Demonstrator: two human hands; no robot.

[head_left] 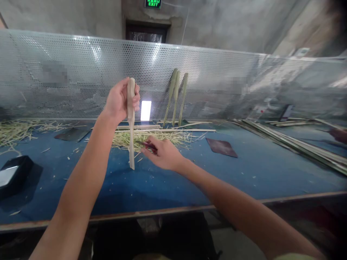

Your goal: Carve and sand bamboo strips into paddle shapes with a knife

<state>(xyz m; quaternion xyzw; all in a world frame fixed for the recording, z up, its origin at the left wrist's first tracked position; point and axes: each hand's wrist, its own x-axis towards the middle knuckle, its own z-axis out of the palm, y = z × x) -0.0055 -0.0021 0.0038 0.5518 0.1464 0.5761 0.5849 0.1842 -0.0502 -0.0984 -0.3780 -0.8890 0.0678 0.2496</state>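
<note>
My left hand is closed around the wide upper end of a pale carved bamboo piece. The piece hangs nearly upright, its narrow lower part over the blue table. Lower and to the right, my right hand grips a small knife with a dark reddish handle. Its thin dark blade points left toward the bamboo piece; whether they touch I cannot tell. Behind both hands lies a heap of pale green bamboo shavings.
Several carved bamboo pieces lean on a perforated metal screen. A dark sheet lies at right, near long bamboo strips. A black box-like device stands at left on the blue table. More shavings lie far left.
</note>
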